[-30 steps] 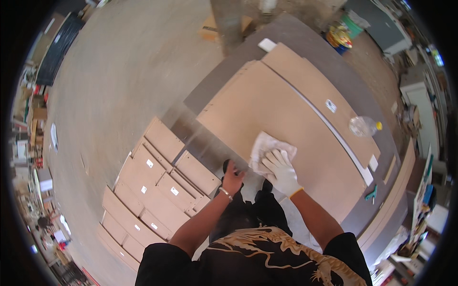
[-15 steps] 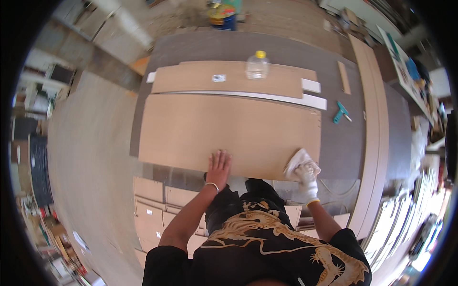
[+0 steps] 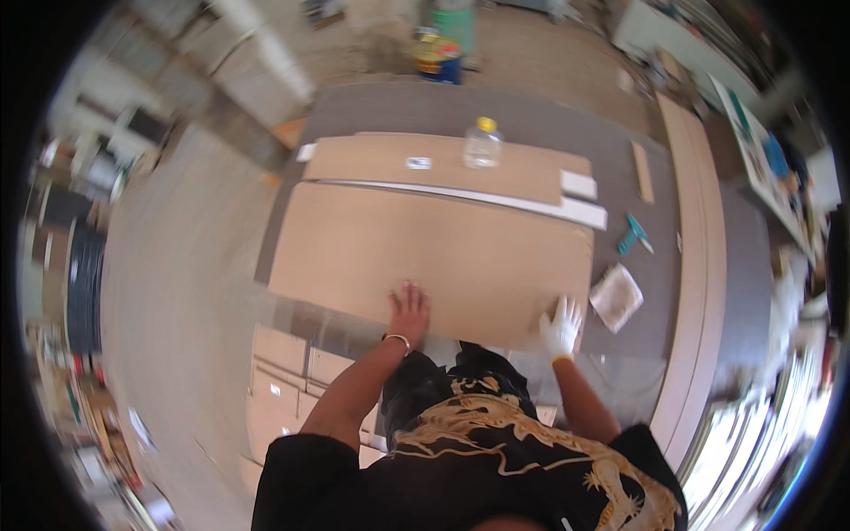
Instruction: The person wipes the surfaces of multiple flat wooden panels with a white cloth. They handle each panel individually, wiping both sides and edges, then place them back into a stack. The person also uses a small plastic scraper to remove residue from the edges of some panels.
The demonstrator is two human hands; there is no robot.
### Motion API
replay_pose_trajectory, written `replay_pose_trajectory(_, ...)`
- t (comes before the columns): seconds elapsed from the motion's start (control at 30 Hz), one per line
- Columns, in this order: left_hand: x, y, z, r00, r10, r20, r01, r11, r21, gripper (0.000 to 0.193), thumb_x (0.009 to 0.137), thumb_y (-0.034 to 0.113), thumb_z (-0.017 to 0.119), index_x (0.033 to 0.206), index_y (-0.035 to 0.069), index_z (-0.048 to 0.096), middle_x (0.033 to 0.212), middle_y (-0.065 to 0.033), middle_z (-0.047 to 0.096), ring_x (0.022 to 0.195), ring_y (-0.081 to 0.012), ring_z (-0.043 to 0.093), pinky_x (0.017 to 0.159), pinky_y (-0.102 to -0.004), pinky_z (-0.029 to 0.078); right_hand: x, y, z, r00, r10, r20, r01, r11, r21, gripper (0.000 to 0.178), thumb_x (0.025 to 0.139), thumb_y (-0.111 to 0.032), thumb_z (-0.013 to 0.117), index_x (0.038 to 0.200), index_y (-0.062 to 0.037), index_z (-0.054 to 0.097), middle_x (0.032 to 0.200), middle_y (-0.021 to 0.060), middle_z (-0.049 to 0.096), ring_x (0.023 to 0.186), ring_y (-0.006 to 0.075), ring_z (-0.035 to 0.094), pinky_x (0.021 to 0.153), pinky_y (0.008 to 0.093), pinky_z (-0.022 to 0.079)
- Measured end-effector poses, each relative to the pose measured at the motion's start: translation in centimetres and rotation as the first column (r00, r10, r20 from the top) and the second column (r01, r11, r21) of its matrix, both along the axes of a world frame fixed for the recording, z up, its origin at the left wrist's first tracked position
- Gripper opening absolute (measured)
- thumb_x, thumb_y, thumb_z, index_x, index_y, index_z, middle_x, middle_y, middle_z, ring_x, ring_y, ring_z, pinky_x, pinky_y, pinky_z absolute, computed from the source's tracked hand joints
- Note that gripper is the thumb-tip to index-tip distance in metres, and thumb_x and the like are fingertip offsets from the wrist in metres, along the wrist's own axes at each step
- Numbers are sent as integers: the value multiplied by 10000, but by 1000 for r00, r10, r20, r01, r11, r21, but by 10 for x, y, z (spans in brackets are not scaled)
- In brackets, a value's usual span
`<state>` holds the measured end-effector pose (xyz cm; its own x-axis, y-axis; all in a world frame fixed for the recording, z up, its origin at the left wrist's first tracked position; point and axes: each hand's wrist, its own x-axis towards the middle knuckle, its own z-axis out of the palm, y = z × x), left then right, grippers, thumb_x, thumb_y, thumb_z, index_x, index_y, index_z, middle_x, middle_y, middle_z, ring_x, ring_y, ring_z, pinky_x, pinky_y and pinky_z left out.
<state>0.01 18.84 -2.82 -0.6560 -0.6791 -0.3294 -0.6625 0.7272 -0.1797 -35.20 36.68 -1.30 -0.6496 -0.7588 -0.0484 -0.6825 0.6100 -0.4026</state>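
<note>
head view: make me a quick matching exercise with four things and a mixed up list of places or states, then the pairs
Column one
1. cloth
2. bottle
3. right hand
4. left hand

Column two
A. gloved in white
B. standing on the narrow brown panel
C. bare, resting on the large brown panel
D. lying on the dark tabletop

Pairs: 1-D, 2-B, 3-A, 4-C

Grey-tan floor (image 3: 177, 257) sweeping down left, browner ground (image 3: 540, 57) beyond big dark table (image 3: 549, 119). Pale post (image 3: 261, 44) slanting across upper left — fisheye bending everything! Green container (image 3: 455, 31), blue-and-yellow drum (image 3: 437, 64) past far table edge. Shelf-like clutter (image 3: 97, 416) left; white glare (image 3: 801, 389) blazing lower right.
</note>
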Motion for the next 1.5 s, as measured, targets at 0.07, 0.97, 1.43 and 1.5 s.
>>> replay_pose_trajectory(0.07,3,9,-4,994,-3,-107,-2,999,-41,585,1035,182,470,1574,-22,368,1674,-326,264,1559,-550,209,1156,-815,210,29,18,1,992,-14,125,5,997,72,815,904,-263,681,1595,15,349,1640,342,304,1507,535,288,1253,587,234)
replay_pose_trajectory(0.97,50,38,279,765,140,-628,-277,953,-124,163,743,186,722,841,72,659,792,-77,705,813,-290,720,709,-414,551,-85,-187,202,82,510,856,-71,860,-506,602,1015,-289,551,1529,14,472,1498,183,571,1337,300,585,1125,441,468)
replay_pose_trajectory(1.43,230,232,348,-114,710,-695,-983,23,185,358,819,361,774,894,36,642,810,-155,723,788,-384,715,756,-494,556,395,-102,-9,-470,-531,705,-685,723,87,363,1059,-307,541,1329,-76,617,1293,102,658,1192,287,604,1071,481,453)
replay_pose_trajectory(1.5,281,253,342,-266,663,-700,-961,-132,241,364,831,365,785,905,33,656,845,-172,732,814,-399,713,760,-508,553,465,-61,0,-520,-664,537,-769,638,44,429,1084,-374,506,1397,-91,584,1369,107,642,1274,315,581,1138,510,418)
